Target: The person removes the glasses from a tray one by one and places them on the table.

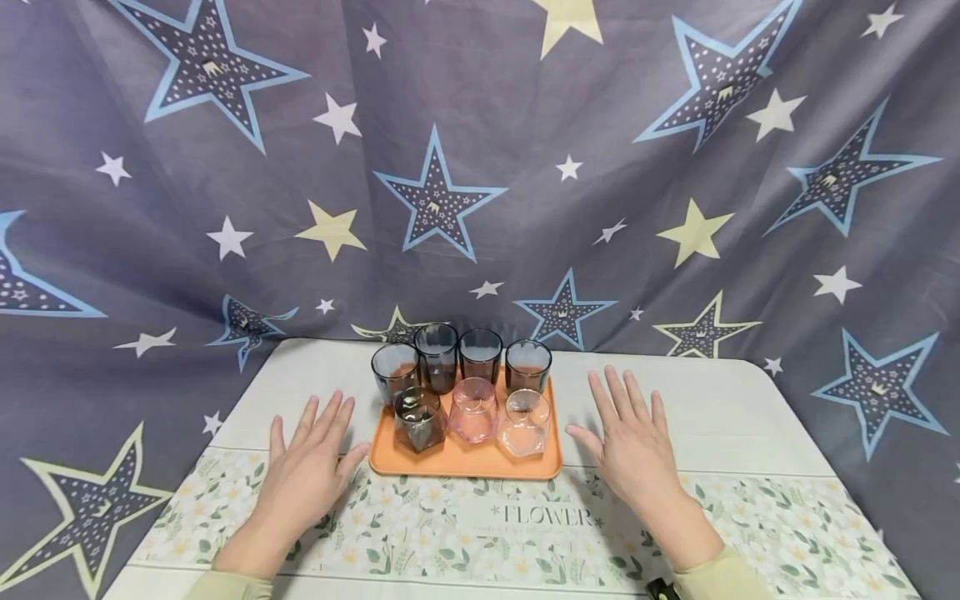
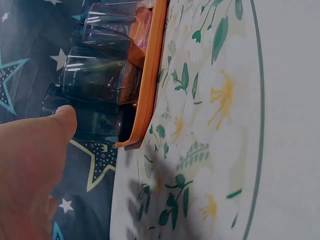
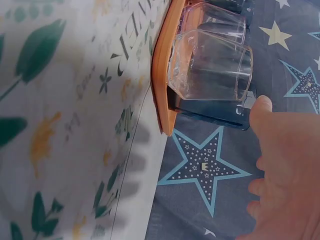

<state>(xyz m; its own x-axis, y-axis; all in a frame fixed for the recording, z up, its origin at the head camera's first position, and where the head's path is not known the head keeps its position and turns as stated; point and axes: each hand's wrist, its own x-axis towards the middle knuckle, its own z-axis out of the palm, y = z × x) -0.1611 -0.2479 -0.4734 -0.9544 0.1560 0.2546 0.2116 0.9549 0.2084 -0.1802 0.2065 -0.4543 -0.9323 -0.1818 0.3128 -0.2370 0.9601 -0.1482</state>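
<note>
An orange tray (image 1: 465, 467) bears several drinking glasses. Along its back stand taller dark blue-grey glasses, one of them a glass (image 1: 528, 367) at the right end. In front are a smoky grey glass (image 1: 420, 423), a pink-tinted glass (image 1: 474, 412) and a clear glass (image 1: 524, 425). To the left of the tray is my left hand (image 1: 303, 475), palm down with fingers spread, holding nothing. My right hand (image 1: 636, 450) is on the tray's right side, its fingers straight and nothing held. Both hands are apart from the tray.
A white tablecloth (image 1: 697, 408) with a flower-print band and the word FLOWER covers the table. Behind and beside it hangs a grey-purple curtain (image 1: 525, 208) patterned with stars. A dark object (image 1: 662, 590) shows at the right sleeve.
</note>
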